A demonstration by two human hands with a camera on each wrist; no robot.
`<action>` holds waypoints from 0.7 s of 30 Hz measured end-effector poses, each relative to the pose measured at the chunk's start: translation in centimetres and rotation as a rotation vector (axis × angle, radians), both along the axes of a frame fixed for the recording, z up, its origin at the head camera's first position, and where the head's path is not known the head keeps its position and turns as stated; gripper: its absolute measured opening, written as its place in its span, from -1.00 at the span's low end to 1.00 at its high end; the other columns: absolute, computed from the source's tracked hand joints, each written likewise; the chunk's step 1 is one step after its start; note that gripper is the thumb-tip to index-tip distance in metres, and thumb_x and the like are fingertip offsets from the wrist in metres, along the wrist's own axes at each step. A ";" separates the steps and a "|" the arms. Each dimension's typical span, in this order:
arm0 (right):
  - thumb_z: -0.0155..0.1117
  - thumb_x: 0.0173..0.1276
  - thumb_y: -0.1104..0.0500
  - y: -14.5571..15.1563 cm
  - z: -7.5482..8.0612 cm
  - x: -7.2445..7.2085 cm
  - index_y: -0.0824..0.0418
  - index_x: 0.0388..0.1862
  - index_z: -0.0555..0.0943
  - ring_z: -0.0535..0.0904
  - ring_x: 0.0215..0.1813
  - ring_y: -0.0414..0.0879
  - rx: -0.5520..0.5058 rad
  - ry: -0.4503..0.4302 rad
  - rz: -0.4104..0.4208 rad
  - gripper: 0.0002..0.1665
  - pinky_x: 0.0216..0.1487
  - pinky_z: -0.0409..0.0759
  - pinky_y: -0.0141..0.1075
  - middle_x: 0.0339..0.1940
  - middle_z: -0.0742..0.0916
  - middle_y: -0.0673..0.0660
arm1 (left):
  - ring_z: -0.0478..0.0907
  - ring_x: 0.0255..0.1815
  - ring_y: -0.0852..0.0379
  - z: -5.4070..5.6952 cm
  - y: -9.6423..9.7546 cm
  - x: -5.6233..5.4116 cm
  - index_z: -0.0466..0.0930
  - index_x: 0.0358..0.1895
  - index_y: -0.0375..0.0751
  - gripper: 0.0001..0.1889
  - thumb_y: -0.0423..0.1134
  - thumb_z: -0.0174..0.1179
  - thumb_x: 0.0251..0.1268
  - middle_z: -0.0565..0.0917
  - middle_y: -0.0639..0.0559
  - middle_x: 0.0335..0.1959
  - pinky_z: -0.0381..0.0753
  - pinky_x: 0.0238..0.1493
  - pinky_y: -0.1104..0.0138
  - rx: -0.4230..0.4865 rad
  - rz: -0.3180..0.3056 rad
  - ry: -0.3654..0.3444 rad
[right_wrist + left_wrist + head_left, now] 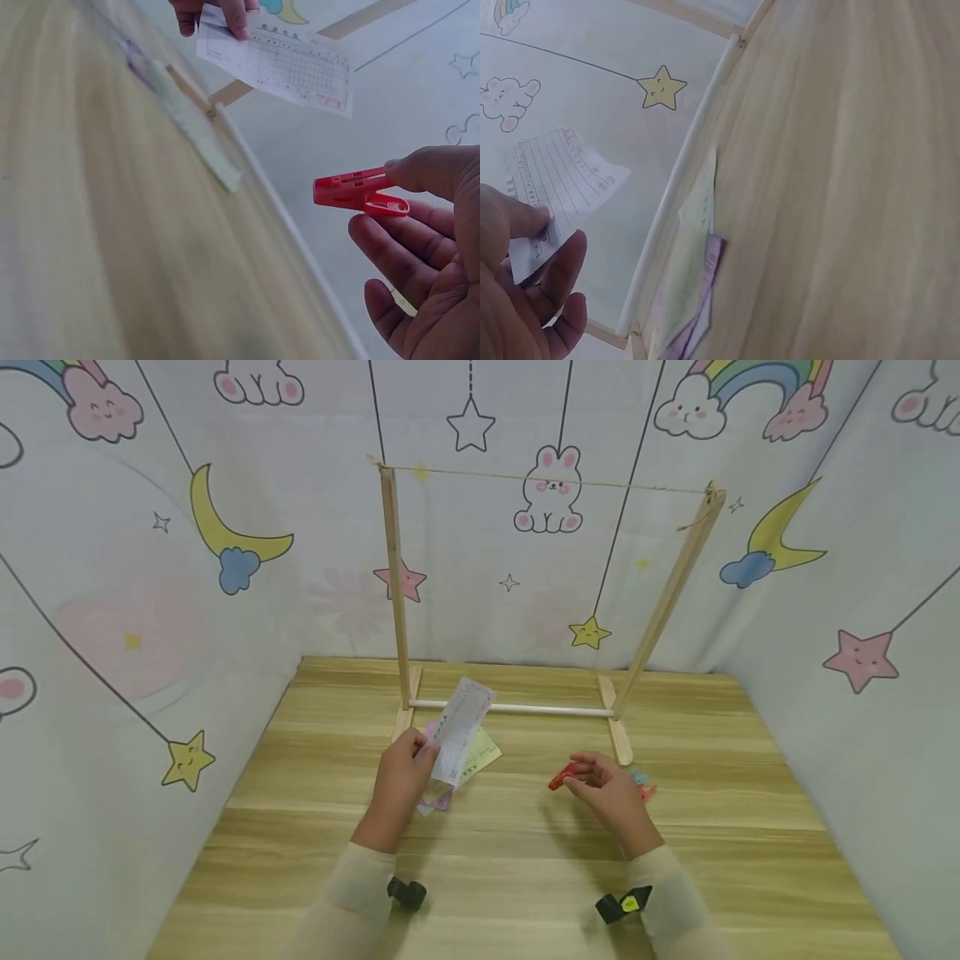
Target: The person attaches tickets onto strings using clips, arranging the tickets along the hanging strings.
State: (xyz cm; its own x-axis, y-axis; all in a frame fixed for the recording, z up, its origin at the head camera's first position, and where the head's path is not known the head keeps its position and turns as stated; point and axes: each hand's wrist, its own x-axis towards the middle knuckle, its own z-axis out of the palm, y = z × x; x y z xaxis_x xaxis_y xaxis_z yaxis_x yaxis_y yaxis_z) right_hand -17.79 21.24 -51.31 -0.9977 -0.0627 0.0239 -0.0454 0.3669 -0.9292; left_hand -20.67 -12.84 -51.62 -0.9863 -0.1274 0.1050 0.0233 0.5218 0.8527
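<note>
A white printed paper slip [463,727] is pinched by its lower end between thumb and fingers of my left hand [405,774]; the left wrist view shows ruled lines on the slip [562,180]. Beneath it on the table lie a pale green slip [480,756] and a purple slip [441,801], partly hidden. My right hand [611,793] pinches a red plastic clothespin [562,775], its nose pointing left. In the right wrist view, thumb and fingers are at the tail of this clothespin [360,189]. Behind the right hand, more small pegs [647,792], red and light blue, lie half hidden.
A wooden frame stands at the back, with a left post [396,585], a leaning right post [667,606] and a white bottom rod [517,708]. A thin string [487,475] runs between the post tops. Printed cloth walls [840,760] border the wooden table [510,868].
</note>
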 end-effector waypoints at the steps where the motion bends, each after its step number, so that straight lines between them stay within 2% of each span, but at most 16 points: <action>1: 0.50 0.39 0.10 0.2 0.6 -0.2 0.25 0.22 0.64 0.71 0.02 -0.07 -0.007 0.014 0.010 -0.51 -0.01 0.65 -0.41 0.01 0.78 0.17 | 0.66 -0.34 0.00 0.4 0.0 -0.1 0.54 -0.19 -0.19 -0.86 -0.22 0.28 0.47 0.71 -0.10 -0.29 0.67 -0.35 0.22 0.013 -0.007 0.007; 8: 0.44 0.45 0.14 1.4 5.9 -2.0 0.30 0.24 0.61 0.71 0.05 -0.18 -0.089 0.066 0.047 -0.54 0.05 0.65 -0.43 0.11 0.74 0.27 | 0.73 -0.32 -0.15 3.2 -0.4 -1.5 0.54 -0.12 -0.22 -0.85 -0.20 0.23 0.52 0.75 -0.14 -0.25 0.74 -0.31 0.06 0.196 -0.061 0.033; 10: 0.43 0.45 0.14 1.7 7.7 -2.4 0.29 0.25 0.59 0.71 0.07 -0.18 -0.099 0.069 0.059 -0.53 0.06 0.65 -0.42 0.13 0.73 0.25 | 0.73 -0.30 -0.15 4.2 -0.5 -1.9 0.53 -0.09 -0.24 -0.84 -0.20 0.22 0.53 0.75 -0.15 -0.24 0.75 -0.32 0.09 0.238 -0.075 0.041; 14: 0.45 0.43 0.10 1.9 11.6 -3.5 0.27 0.23 0.58 0.70 0.08 -0.16 -0.098 0.083 0.090 -0.52 0.05 0.66 -0.40 0.10 0.74 0.14 | 0.73 -0.29 -0.08 6.7 -0.8 -2.9 0.52 -0.09 -0.27 -0.83 -0.21 0.21 0.54 0.74 -0.17 -0.23 0.71 -0.36 0.28 0.287 -0.066 0.075; 17: 0.48 0.40 0.11 1.8 14.5 -4.3 0.30 0.18 0.59 0.71 0.03 -0.14 -0.082 0.138 0.103 -0.52 0.01 0.68 -0.39 0.04 0.76 0.09 | 0.68 -0.33 0.02 8.7 -0.9 -3.8 0.52 -0.09 -0.28 -0.82 -0.22 0.22 0.53 0.73 -0.17 -0.23 0.63 -0.38 0.37 0.311 -0.041 0.113; 21: 0.53 0.35 0.14 1.0 18.3 -5.2 0.29 0.10 0.64 0.72 -0.10 -0.10 -0.041 0.264 0.082 -0.58 -0.06 0.69 -0.38 -0.07 0.79 0.08 | 0.64 -0.34 0.09 11.2 -0.8 -5.2 0.50 -0.12 -0.31 -0.82 -0.25 0.24 0.52 0.74 -0.21 -0.20 0.62 -0.36 0.33 0.407 -0.023 0.188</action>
State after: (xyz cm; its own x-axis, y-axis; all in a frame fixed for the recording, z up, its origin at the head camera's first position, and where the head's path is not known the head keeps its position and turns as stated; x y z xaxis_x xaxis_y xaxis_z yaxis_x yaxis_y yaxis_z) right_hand -22.94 22.20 -33.02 -0.9483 -0.1369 0.2864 -0.3157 0.3142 -0.8953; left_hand -25.86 -13.66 -40.39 -0.9578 -0.1736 0.2290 0.2057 0.1421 0.9682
